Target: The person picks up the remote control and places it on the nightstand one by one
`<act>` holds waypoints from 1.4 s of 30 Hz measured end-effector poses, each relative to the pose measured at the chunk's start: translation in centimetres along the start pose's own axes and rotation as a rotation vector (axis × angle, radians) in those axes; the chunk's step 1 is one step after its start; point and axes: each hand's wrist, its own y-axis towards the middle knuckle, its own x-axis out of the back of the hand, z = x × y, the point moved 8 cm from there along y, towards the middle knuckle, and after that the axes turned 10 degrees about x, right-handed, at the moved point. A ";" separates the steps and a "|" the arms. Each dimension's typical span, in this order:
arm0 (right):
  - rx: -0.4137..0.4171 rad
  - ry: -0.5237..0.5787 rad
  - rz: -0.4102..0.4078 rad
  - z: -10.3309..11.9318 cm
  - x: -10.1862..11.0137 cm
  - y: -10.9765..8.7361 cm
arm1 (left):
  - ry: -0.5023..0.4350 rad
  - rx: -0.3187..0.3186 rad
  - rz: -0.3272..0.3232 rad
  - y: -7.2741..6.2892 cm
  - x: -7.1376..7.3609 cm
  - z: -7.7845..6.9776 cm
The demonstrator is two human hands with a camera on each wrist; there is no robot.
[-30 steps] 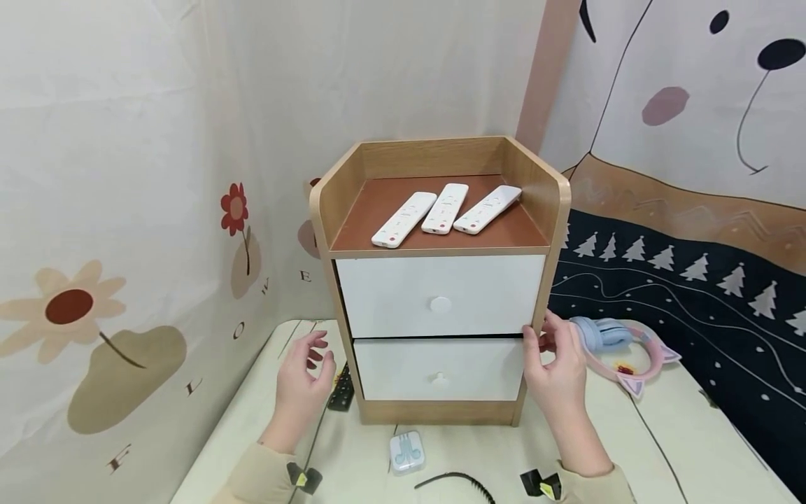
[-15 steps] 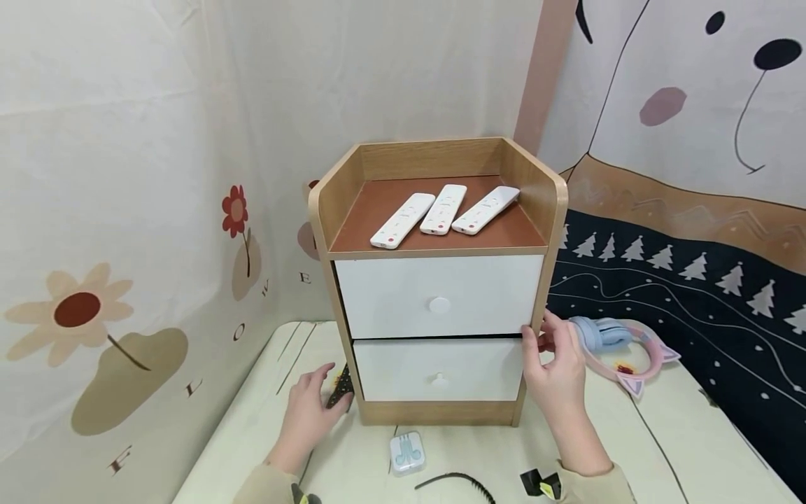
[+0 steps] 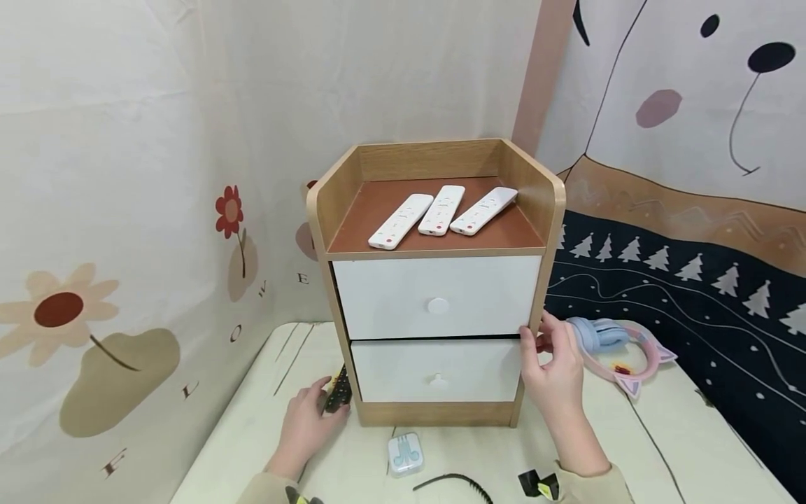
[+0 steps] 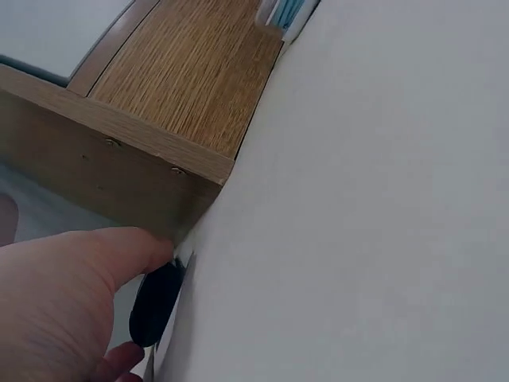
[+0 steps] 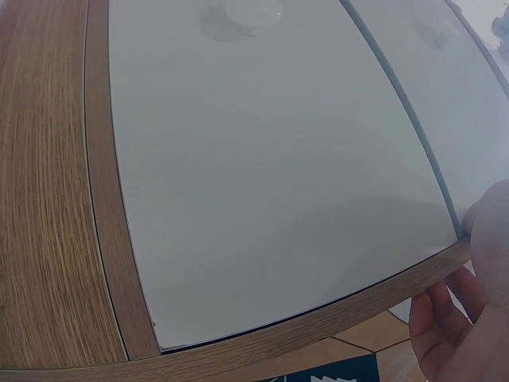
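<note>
A small wooden cabinet with two white drawers stands on the pale cloth. By its left side lies a black remote control, dark and seen end-on in the left wrist view. My left hand pinches the near end of this remote control, thumb on the cabinet side and fingers opposite. My right hand grips the cabinet's right side panel, thumb on the front edge and fingers round the outer side. Both the upper drawer and the lower drawer are closed.
Three white remotes lie on the cabinet's top shelf. In front are boxed earphones and a thin black headband. At the right lie a blue rolled item and a pink cat-ear ring.
My left hand has come down and to the right, from open above the cloth to pinching the black remote control. The right hand keeps its hold on the cabinet's side.
</note>
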 end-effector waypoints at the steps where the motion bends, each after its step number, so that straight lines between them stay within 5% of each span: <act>1: 0.002 0.001 0.000 0.0 0.0 0.0 | 0.000 -0.004 -0.008 0.0 0.1 0.1; 11: -0.008 0.004 0.011 0.1 0.0 0.0 | -0.026 -0.024 -0.032 -0.1 0.3 0.8; 42: 0.071 0.017 -0.034 0.5 0.0 0.3 | -0.053 0.060 -0.011 0.1 -0.1 1.2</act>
